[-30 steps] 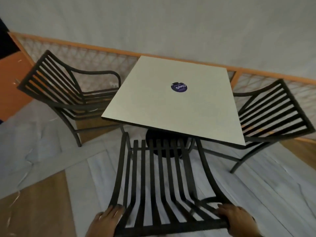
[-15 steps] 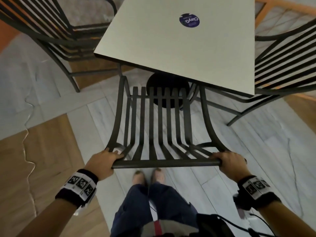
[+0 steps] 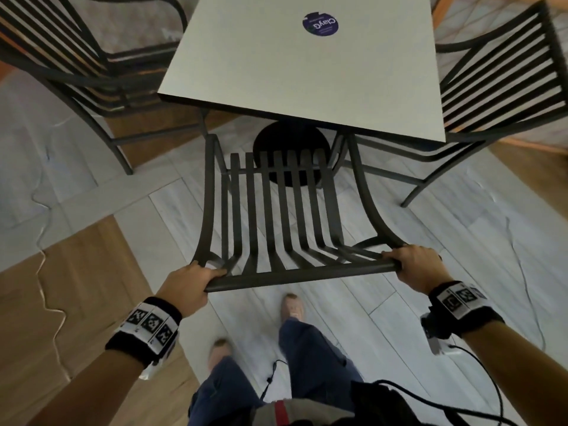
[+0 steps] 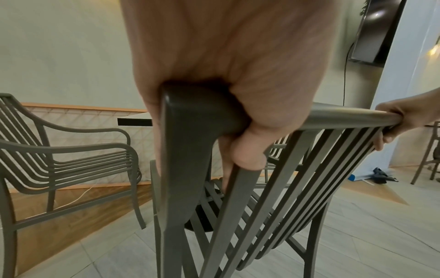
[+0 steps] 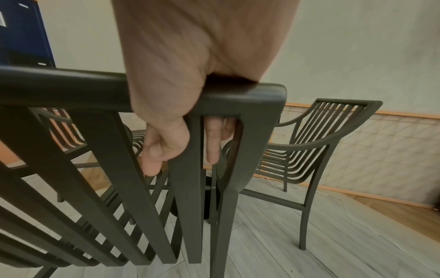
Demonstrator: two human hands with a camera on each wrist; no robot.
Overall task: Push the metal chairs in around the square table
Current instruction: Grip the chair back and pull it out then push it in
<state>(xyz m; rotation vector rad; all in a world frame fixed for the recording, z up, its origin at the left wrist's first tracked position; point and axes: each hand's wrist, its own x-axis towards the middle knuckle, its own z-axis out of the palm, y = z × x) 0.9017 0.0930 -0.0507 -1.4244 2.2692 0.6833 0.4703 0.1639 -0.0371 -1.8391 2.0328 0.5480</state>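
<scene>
You're wrapping your left hand [image 3: 186, 285] and right hand [image 3: 415, 265] around the near slatted metal chair's top rail [image 3: 302, 274], one at each end, fingers curled over. The frame is looking rigid and probably weighty; those corners are the best grip. Its seat is starting under the square counter [image 3: 295, 69]. Three chairs showing: near, left [image 3: 76, 72], right [image 3: 504, 84]; one counter.

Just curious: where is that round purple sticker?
In the head view, the purple sticker sits on the square table, toward its far side, between the two side chairs.
</scene>
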